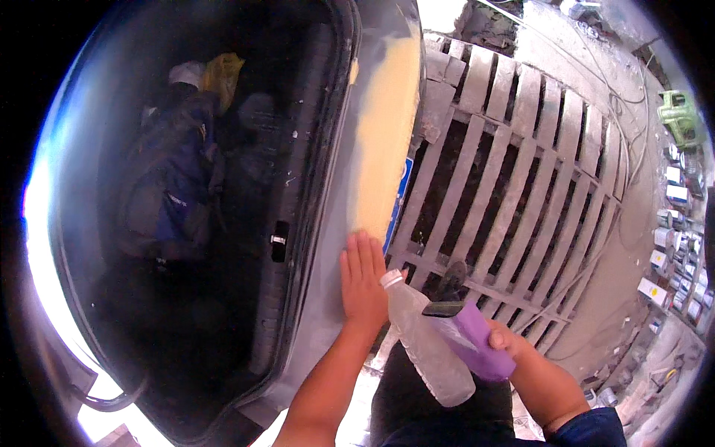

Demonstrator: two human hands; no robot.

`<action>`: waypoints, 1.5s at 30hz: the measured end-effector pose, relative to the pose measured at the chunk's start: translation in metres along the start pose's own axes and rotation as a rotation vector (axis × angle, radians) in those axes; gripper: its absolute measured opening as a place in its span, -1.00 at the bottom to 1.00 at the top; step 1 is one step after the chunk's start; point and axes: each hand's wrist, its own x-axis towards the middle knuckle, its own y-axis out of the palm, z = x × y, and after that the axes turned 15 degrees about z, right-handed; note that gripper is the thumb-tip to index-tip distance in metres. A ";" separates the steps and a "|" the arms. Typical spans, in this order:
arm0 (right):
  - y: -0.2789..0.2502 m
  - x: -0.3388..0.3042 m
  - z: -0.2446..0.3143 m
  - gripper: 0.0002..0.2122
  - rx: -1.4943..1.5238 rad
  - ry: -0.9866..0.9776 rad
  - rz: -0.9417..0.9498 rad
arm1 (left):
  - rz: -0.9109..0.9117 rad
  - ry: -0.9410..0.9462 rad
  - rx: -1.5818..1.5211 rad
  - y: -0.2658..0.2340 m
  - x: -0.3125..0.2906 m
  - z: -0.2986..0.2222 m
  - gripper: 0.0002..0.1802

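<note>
My left hand [363, 279] lies flat on a car's rear panel [328, 223], fingers stretched out at the lower end of a yellow filler patch [387, 127]. My right hand [505, 341] grips a purple sheet [477, 343] that seems wrapped round a dark-edged flat block; its thumb shows on the near side. Against the purple sheet slants a cloudy plastic bottle [424, 335] with a white cap, the cap close to my left hand. The right fingers are hidden, so whether they also hold the bottle does not show.
The open trunk [253, 313] on the left holds a dark blue backpack [171, 194] and a yellow bag [222, 78]. Slatted wooden pallets [514, 186] with gaps lie right of the car. Cables [629, 112], a green crate [678, 115] and several cans and boxes [674, 261] are farther right.
</note>
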 end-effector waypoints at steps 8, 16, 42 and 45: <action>0.020 0.019 -0.006 0.26 -0.065 -0.043 -0.091 | -0.225 0.265 -0.566 0.020 -0.077 0.015 -0.26; 0.044 0.033 -0.037 0.22 -0.160 -0.071 -0.116 | -0.468 0.743 -0.614 0.005 -0.067 0.052 -0.40; -0.021 0.146 0.029 -0.42 -2.526 -0.215 -0.286 | -0.881 0.048 -1.595 0.065 -0.063 0.073 -0.31; -0.011 0.168 0.067 -0.47 -2.543 -0.265 -0.407 | -0.890 0.023 -1.592 0.075 -0.071 0.072 -0.28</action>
